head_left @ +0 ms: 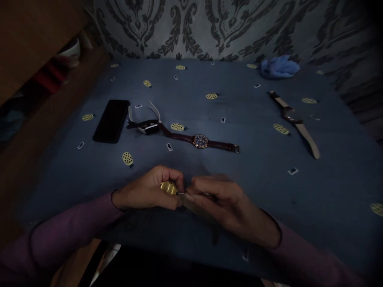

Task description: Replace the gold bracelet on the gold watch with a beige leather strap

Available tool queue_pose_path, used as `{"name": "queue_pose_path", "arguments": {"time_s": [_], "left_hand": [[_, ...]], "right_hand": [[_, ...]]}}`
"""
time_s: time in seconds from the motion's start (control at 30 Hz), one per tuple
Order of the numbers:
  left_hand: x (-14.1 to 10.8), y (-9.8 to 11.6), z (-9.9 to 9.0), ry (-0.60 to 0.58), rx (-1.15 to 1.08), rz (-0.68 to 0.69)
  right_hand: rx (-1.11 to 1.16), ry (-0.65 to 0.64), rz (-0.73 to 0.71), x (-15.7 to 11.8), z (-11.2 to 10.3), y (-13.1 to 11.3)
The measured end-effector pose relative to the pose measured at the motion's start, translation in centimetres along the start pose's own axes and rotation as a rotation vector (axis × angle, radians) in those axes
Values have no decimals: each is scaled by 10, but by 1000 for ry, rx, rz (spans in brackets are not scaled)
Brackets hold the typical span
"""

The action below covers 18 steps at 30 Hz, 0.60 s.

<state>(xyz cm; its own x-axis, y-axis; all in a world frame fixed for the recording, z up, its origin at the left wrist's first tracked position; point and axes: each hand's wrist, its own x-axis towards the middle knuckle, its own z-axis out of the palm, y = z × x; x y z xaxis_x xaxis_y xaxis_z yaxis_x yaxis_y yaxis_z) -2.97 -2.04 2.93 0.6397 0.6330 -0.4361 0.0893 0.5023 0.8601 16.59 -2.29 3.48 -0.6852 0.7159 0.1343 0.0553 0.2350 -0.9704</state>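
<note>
Near the front of the table, my left hand (158, 187) is closed round a gold-coloured watch (169, 187), its thumb and index finger at the watch's sides. Just to the right, my right hand (224, 201) pinches a thin item at the watch's edge; a short metallic tip shows between the hands, but the rest is blurred and hidden by the fingers. Beyond them lies a watch with a dark dial and brown strap (200, 141). A white-cased smartwatch (152, 128) touches that strap's left end.
A black phone (111, 121) lies at the left of the blue patterned table (245, 115). At the right is another watch with a beige-lined strap (306, 139). A crumpled blue cloth (279, 67) sits by the wall. Shelving stands at the far left.
</note>
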Motion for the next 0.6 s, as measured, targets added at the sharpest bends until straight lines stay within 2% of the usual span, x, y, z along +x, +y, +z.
{"name": "queue_pose_path", "arguments": {"time_s": [0.4,0.6], "left_hand": [[-1,-2,-1,24,49,61],[0,-1,-1,21,70,77]], "right_hand": [[-174,67,45,-2,7,-2],[-128,63,28,-1,7,1]]}}
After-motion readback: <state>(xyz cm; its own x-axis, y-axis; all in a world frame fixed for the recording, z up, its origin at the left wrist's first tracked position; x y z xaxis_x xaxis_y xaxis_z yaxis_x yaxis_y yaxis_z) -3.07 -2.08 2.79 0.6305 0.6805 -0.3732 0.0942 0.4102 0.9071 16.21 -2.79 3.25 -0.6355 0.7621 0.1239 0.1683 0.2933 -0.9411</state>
